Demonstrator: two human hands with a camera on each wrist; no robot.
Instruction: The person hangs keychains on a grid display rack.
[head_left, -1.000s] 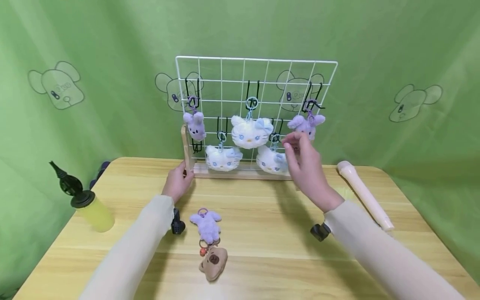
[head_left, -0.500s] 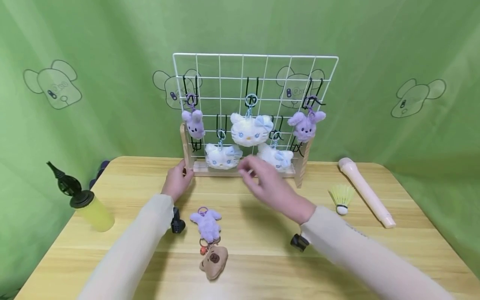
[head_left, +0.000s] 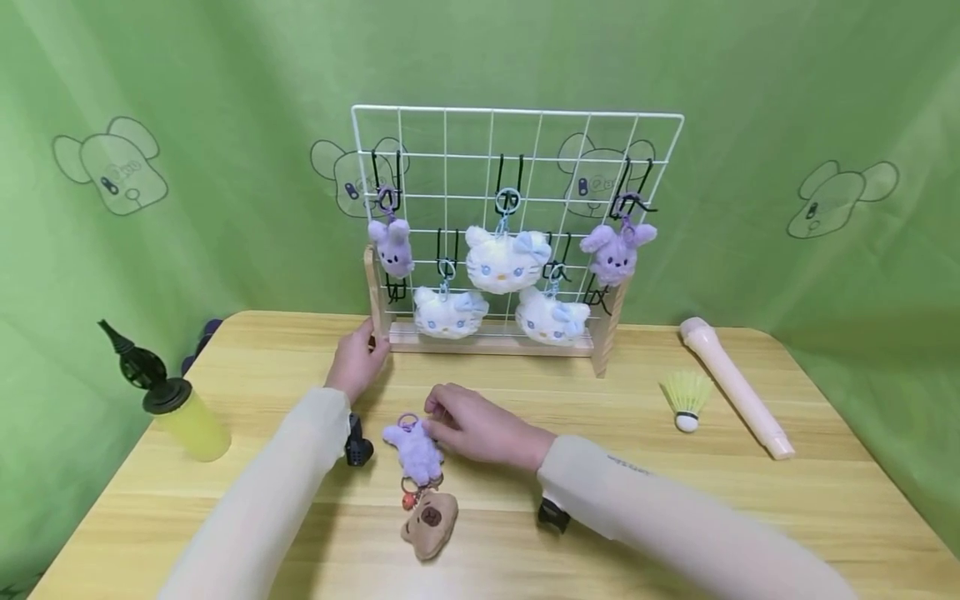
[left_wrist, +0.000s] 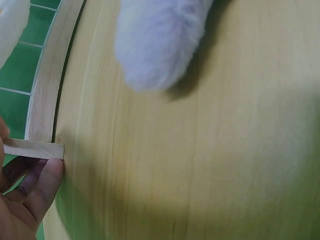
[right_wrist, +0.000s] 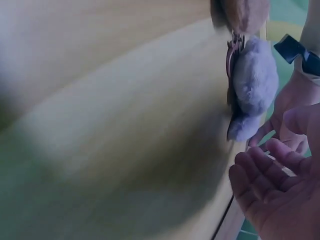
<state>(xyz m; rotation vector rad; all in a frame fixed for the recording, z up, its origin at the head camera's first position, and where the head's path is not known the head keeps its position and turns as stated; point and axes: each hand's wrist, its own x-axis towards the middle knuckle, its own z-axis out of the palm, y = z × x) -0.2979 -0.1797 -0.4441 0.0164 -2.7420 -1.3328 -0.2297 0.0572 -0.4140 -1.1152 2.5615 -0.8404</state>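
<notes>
My left hand [head_left: 357, 360] grips the wooden side post [head_left: 377, 287] of a white wire grid rack [head_left: 517, 112], its thumb at the post's lower end in the left wrist view. My right hand [head_left: 480, 425], fingers loosely bent, hovers beside a purple plush bunny keychain [head_left: 417, 452] lying on the table. In the right wrist view nothing sits between its fingers [right_wrist: 257, 172]. Just below the bunny lies a brown plush bear-head keychain [head_left: 431, 525] with a small red bell. White cat-head plush keychains [head_left: 504, 262] and purple bunny keychains [head_left: 615, 254] hang from black hooks on the grid.
At the left stands a yellow bottle [head_left: 191, 423] with a black pump top. A yellow shuttlecock [head_left: 686, 398] and a pale pink microphone-shaped stick [head_left: 735, 387] lie on the right of the wooden table [head_left: 675, 517]. A green curtain [head_left: 480, 50] hangs behind.
My right hand has come away from the right side of the rack, moving left and down to the purple bunny keychain on the table. The left hand has stayed on the post.
</notes>
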